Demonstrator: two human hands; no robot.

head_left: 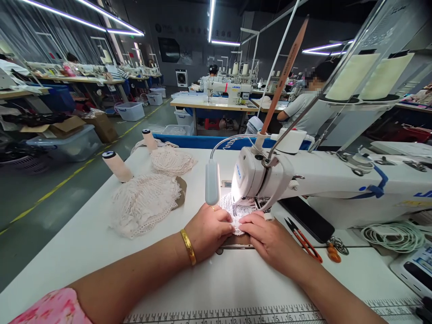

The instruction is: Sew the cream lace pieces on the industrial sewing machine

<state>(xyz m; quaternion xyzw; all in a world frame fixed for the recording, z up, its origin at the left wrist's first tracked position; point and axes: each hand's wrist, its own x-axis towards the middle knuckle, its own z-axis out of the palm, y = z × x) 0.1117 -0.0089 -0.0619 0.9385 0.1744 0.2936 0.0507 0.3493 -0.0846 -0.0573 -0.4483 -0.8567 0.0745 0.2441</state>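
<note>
Under the sewing machine lies a white lace piece, lit brightly by a small lamp. My left hand, with a gold bangle at the wrist, has its fingers bunched on the lace's left edge. From the right, my right hand pinches the same lace close to the presser foot. Something brown and flat shows beneath the lace at the front. The machine head and my fingers hide the needle and part of the lace.
Lace piles and thread cones stand on the table's left. Right of my hand lie a black phone, orange thread snips and coiled cord. A printed ruler runs along the front. A co-worker sits beyond the machine.
</note>
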